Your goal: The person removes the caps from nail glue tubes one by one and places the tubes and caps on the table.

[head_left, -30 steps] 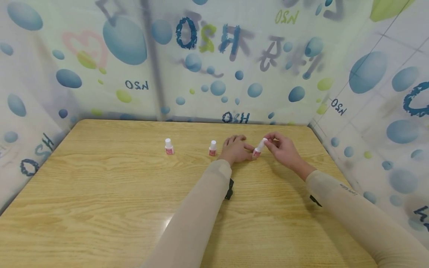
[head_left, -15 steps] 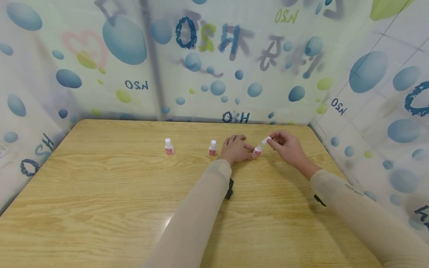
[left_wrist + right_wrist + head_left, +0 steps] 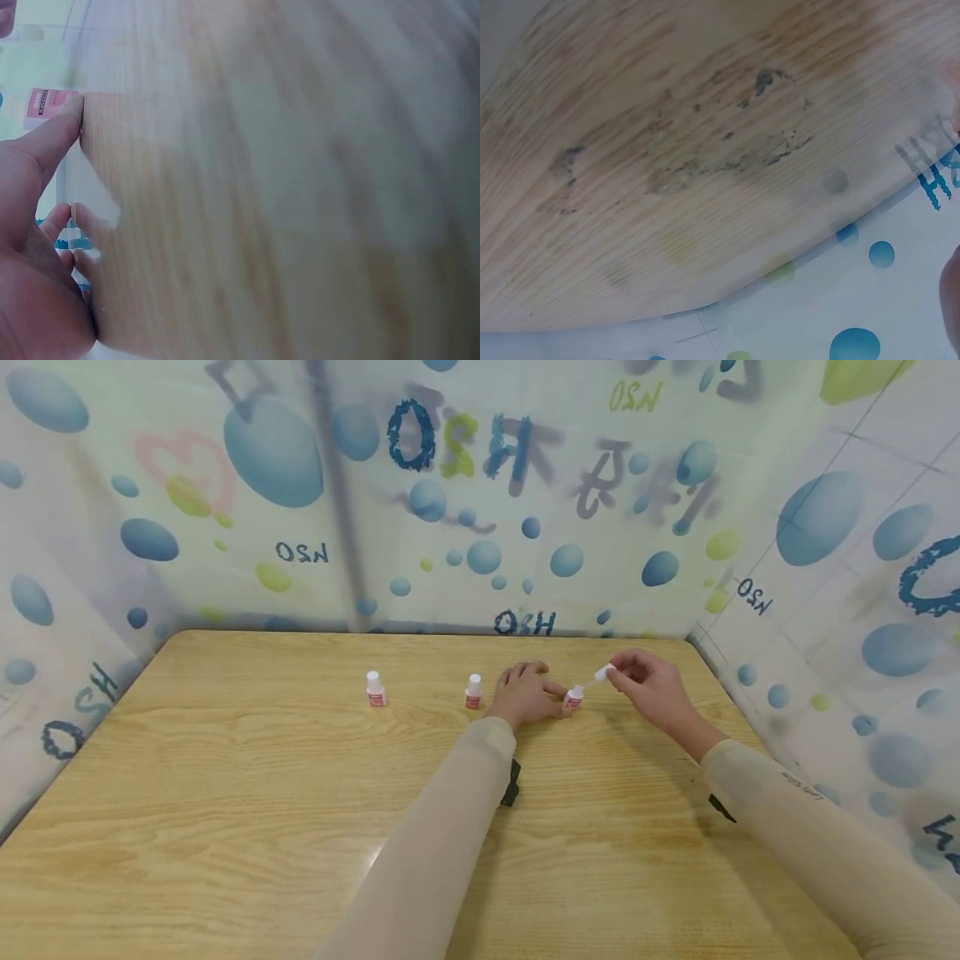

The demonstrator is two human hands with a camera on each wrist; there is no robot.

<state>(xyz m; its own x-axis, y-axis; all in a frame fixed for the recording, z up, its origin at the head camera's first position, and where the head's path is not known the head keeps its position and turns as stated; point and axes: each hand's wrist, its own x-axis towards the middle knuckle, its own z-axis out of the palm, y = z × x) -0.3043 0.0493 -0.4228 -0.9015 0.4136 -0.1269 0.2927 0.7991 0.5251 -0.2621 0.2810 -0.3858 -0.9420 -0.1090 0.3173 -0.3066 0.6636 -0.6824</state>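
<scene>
In the head view my left hand (image 3: pixel 525 695) lies low over the table, its thumb and forefinger pinching the small white bottle (image 3: pixel 573 700) with a red-pink label. The left wrist view shows the thumb (image 3: pixel 56 139) against that bottle's label (image 3: pixel 51 103). My right hand (image 3: pixel 651 689) pinches the bottle's white cap (image 3: pixel 604 672), held up and to the right of the neck. A thin pale stem (image 3: pixel 589 684) slants from the cap toward the bottle's mouth; whether its tip is still inside cannot be told. Only an edge of a finger (image 3: pixel 951 300) appears in the right wrist view.
Two similar capped bottles stand upright to the left, one (image 3: pixel 473 692) near my left hand and another (image 3: pixel 376 690) farther off. They share the wood-grain table (image 3: pixel 247 793). A printed curtain (image 3: pixel 450 585) hangs behind its far edge.
My right hand has moved right and slightly up, pulling the cap away from the bottle and baring the thin stem. The left hand and the other bottles have stayed in place.
</scene>
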